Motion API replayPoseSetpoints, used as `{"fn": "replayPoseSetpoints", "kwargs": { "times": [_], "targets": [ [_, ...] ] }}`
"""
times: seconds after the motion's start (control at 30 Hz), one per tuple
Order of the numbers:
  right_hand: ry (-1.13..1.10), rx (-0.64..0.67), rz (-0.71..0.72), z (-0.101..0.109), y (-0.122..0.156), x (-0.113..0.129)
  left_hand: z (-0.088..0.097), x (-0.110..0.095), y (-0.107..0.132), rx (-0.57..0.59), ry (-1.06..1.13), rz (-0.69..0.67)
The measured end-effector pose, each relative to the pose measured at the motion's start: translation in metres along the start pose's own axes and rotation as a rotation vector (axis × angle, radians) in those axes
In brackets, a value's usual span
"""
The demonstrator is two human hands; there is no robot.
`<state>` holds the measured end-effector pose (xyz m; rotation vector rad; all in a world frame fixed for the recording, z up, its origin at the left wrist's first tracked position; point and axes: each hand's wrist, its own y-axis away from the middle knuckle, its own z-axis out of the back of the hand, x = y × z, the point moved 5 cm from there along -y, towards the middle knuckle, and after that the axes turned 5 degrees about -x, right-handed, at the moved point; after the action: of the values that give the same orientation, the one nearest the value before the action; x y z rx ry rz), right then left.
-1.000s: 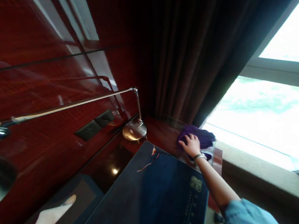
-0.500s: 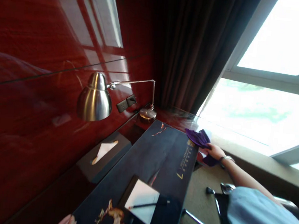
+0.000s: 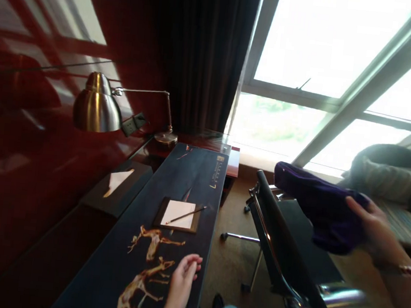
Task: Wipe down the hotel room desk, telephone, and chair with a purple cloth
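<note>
My right hand (image 3: 377, 233) holds a purple cloth (image 3: 317, 201) in the air, above a black office chair (image 3: 283, 248) and well to the right of the desk. My left hand (image 3: 181, 285) rests with its fingers loosely curled on the near edge of a long dark blue desk mat (image 3: 183, 190) printed with golden horses. A notepad in a dark holder (image 3: 178, 214) with a pencil laid across it lies on the mat just beyond that hand.
A brass desk lamp (image 3: 97, 107) on a long arm stands at the desk's far end. A dark tissue box (image 3: 118, 189) sits left of the mat by the red wood wall. Dark curtains, large windows and a cushioned seat (image 3: 388, 176) lie beyond.
My right hand has lifted the purple cloth off the desk's far corner and swung it right, over the chair. The view pulled back and my left hand came onto the mat.
</note>
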<state>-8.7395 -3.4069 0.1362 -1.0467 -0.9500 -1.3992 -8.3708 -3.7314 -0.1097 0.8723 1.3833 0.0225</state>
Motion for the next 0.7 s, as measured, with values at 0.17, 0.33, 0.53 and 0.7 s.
{"fn": "replayPoseSetpoints", "kwargs": {
  "times": [0.17,0.33,0.53,0.7],
  "targets": [
    [0.421,0.293,0.229,0.037,0.077,-0.082,-0.123,-0.044,0.006,0.307,-0.080,-0.234],
    [0.648,0.721,0.065,0.050,0.148,-0.210,-0.220,-0.036,0.027,0.393,0.003,-0.154],
    [0.449,0.872,-0.103,0.075,0.206,-0.287,-0.310,-0.028,0.038,0.187,0.043,-0.120],
    [0.148,0.677,-0.083,0.146,0.184,-0.282,-0.343,-0.009,0.060,0.120,0.139,-0.100]
  ]
}}
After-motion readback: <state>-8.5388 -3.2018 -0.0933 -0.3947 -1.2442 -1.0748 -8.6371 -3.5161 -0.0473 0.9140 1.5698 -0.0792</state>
